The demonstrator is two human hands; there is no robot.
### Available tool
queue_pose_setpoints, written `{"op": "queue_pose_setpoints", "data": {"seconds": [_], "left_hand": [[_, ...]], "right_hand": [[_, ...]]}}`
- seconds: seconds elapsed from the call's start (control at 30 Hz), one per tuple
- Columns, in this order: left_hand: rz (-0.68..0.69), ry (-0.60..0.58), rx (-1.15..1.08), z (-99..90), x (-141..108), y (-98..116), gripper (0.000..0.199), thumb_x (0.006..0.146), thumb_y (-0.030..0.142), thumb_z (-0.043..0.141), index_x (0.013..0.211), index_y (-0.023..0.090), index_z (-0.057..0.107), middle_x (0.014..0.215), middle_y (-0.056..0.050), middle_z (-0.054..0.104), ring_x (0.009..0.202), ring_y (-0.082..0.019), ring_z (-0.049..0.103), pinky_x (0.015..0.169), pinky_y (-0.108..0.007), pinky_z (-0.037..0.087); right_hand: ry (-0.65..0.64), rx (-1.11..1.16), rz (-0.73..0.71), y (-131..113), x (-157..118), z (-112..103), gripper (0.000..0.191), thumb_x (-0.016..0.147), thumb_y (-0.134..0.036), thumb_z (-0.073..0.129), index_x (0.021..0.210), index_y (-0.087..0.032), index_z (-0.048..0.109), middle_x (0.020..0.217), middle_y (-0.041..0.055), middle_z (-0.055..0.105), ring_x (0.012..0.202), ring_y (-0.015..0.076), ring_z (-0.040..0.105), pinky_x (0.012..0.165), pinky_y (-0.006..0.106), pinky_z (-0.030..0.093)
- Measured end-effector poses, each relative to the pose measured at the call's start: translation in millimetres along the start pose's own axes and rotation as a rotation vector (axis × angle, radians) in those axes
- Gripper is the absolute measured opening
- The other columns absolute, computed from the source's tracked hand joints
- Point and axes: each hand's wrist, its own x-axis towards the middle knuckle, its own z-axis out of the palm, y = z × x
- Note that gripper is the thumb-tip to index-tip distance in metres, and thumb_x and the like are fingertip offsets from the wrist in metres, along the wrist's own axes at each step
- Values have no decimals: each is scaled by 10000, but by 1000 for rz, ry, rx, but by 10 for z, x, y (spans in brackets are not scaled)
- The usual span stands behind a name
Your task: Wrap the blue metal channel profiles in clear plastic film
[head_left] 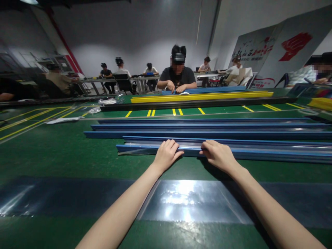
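Observation:
A long blue channel strip (140,149) lies across the green table in front of me, with clear plastic film along it. My left hand (166,154) grips its near edge, fingers over the top and thumb in front. Farther right, my right hand (219,155) is closed on the same edge with its fingers curled; the fingertips are partly hidden. Between the hands a short length of the edge shows. Beneath my forearms a wide, shiny transparent plastic sheet (184,204) is spread flat on the table.
More blue strips (155,134) lie parallel just beyond. Past them are a black strip (207,103), a yellow strip (202,97) and crumpled clear plastic (107,101). Across the table a person (177,74) works with both hands on another blue strip. Several people sit farther back.

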Motion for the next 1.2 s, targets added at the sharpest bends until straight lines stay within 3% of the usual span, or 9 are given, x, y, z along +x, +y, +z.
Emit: {"op": "queue_pose_setpoints", "data": {"seconds": [0.13, 0.33, 0.73, 1.2], "left_hand": [[55, -3, 4, -11, -1, 22, 283, 873, 404, 387, 851, 169, 542, 830, -52, 570, 767, -167, 488, 659, -285, 339], [-11, 9, 51, -12, -11, 18, 354, 856, 471, 376, 784, 172, 551, 780, -54, 567, 754, -177, 489, 640, -296, 319], [-58, -10, 113, -3, -27, 14, 427, 855, 518, 340, 719, 173, 552, 702, -39, 585, 697, -169, 504, 623, -304, 285], [-50, -22, 104, -3, -31, 18, 412, 871, 488, 336, 708, 174, 547, 699, -35, 602, 692, -168, 514, 625, -304, 282]], "right_hand": [[-9, -16, 34, 107, -79, -45, 149, 818, -276, 424, 755, -206, 540, 792, 36, 604, 726, 155, 536, 522, 248, 260], [3, -40, 57, 193, -142, -44, 152, 804, -291, 428, 752, -208, 544, 790, 32, 604, 704, 153, 533, 507, 251, 258], [25, -73, -39, 155, -185, 85, 276, 862, -366, 358, 862, -177, 560, 840, 65, 616, 781, 185, 528, 679, 280, 325], [82, -111, -25, 82, -175, 176, 299, 877, -373, 328, 799, -175, 539, 794, 55, 615, 777, 180, 506, 668, 295, 263]]}}
